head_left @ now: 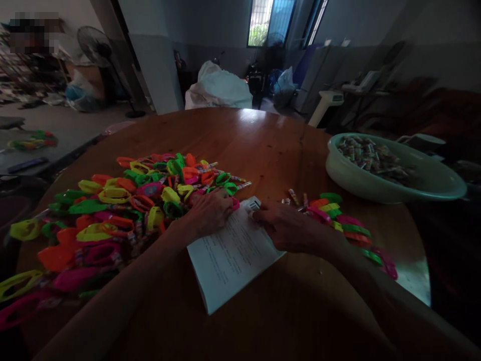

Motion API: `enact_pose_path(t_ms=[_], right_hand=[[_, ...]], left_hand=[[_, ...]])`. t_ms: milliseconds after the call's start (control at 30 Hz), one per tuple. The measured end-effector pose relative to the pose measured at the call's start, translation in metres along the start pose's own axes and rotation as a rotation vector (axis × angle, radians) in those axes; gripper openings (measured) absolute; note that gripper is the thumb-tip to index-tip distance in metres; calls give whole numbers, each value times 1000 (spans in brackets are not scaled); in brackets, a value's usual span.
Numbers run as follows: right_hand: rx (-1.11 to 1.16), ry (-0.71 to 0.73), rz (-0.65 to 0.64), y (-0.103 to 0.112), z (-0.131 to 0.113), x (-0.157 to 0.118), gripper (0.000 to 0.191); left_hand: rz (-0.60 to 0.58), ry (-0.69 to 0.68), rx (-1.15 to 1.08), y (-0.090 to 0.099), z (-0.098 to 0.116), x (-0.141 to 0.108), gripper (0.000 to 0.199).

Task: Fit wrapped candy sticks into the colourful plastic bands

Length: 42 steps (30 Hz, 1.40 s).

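My left hand [212, 213] is closed over the upper edge of a printed paper stack [229, 265]. A bit of a pink plastic toy watch [235, 204] shows at its fingertips. Just to the right, my right hand [291, 228] is pinched together above the same paper; what sits in its fingers is too dark and small to name. Between the hands lies a white piece with a dark barcode-like mark [254, 204]. Beside my left arm spreads a heap of bright plastic toy watches [112, 195], many with patterned wrapped tubes attached.
A smaller row of toy watches [353, 230] lies right of my right hand, with a few loose wrapped tubes [293, 196]. Behind it a pale green basin [394, 193] holds many wrapped tubes. The round wooden table [263, 145] has a white sack [220, 87] beyond it.
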State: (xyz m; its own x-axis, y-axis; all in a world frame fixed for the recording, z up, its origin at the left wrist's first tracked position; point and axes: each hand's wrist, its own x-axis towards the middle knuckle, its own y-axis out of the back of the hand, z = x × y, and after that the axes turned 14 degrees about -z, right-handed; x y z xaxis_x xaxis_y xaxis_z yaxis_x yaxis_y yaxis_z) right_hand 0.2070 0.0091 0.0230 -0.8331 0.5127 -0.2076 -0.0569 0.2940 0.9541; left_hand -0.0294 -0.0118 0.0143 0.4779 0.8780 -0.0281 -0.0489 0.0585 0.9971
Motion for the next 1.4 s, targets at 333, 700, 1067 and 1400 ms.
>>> enact_pose_path(t_ms=[333,700,1067,1400], right_hand=[[-207,9,83,-2,2,-3,16],[-161,46,279,-37,15,32,16],[-97,16,244,-34,16,35,21],[-386,-94,108,-20,-4,42,24]], left_hand=[[-26,11,36,1,1,1,27],[-26,40,34,4,4,-2,28],[18,-16,-32,-6,-1,1,25],[9,-60,-74,-7,-3,2,16]])
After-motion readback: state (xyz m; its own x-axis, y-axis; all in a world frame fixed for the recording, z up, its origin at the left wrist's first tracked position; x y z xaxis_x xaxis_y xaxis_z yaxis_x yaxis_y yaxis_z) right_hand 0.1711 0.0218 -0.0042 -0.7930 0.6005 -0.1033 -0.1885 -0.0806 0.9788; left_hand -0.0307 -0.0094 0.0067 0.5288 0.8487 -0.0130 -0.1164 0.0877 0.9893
